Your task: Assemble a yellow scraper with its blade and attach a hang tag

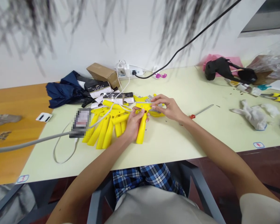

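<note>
My left hand (135, 122) grips a yellow plastic-handled tool (142, 129) near its head, with the handle pointing toward me. A flat metal plate (146, 103) lies across the tool's head, and my right hand (165, 107) pinches that end from the far side. Just left of my left hand lies a heap of similar yellow plastic handles (105, 130). Further yellow pieces (157, 114) sit partly hidden under my right hand.
The pale green table (168, 140) holds a screwdriver (200, 111), yellow-handled pliers (276, 98), white cloth (253, 116), a black tool (228, 70), a cardboard box (103, 74), navy fabric (65, 91) and a power strip (128, 72). A grey cable (30, 143) crosses the table's left side.
</note>
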Available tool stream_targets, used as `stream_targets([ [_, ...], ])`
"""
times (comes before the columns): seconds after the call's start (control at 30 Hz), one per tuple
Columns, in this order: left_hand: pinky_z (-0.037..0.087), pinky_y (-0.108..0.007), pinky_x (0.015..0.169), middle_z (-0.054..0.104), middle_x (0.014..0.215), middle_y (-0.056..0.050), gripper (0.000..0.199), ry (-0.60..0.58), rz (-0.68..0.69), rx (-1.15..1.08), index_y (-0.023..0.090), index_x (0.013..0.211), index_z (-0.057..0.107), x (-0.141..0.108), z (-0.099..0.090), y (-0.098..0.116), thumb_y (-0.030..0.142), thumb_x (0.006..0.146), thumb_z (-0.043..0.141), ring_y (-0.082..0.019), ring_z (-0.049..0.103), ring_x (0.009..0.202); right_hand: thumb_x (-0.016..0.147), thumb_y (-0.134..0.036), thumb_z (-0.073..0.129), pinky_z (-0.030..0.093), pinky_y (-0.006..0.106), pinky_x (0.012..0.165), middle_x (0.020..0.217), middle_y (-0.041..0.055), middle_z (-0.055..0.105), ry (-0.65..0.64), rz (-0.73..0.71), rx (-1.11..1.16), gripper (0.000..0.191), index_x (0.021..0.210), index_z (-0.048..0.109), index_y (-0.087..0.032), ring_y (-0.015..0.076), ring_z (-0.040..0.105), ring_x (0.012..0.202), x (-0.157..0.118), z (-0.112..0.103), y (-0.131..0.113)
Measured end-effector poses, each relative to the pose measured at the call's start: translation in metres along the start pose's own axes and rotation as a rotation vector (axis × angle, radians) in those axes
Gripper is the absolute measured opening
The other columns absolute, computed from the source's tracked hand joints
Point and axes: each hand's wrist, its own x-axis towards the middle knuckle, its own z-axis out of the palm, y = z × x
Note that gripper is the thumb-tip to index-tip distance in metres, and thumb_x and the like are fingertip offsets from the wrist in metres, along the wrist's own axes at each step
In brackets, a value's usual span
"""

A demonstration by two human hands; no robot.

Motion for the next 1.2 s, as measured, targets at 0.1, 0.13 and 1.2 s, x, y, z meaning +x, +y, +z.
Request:
stream_targets([
  [0.1, 0.052, -0.023, 0.059, 0.073, 0.103, -0.001, 0.043, 0.003, -0.019, 0.009, 0.027, 0.108, 0.052, 0.000, 0.000, -0.001, 0.032, 0.090, 0.092, -0.014, 0.068, 0.077, 0.096, -0.053, 0.086, 0.056, 0.049, 0.113, 0.121, 0.0062, 0.078, 0.016, 0.059, 0.029, 0.023, 0.097, 0.087, -0.030, 0.0257, 0.074, 0.118, 0.000, 0.001, -0.002],
  [0.13, 0.051, -0.023, 0.059, 0.074, 0.104, -0.001, 0.044, 0.006, -0.020, 0.013, 0.028, 0.108, 0.052, 0.000, 0.000, -0.001, 0.031, 0.090, 0.092, -0.013, 0.068, 0.076, 0.093, -0.053, 0.088, 0.058, 0.048, 0.108, 0.121, 0.0065, 0.078, 0.019, 0.081, 0.038, 0.024, 0.097, 0.087, -0.029, 0.0255, 0.074, 0.114, 0.000, 0.001, -0.003],
  [1.2, 0.055, -0.022, 0.062, 0.075, 0.105, 0.000, 0.047, -0.027, 0.024, 0.010, 0.027, 0.105, 0.050, 0.001, 0.001, -0.002, 0.030, 0.087, 0.094, -0.013, 0.073, 0.078, 0.082, -0.058, 0.095, 0.053, 0.034, 0.070, 0.096, 0.0059, 0.078, 0.028, 0.303, 0.066, 0.041, 0.089, 0.080, -0.020, 0.0164, 0.063, 0.076, 0.000, 0.002, -0.017],
])
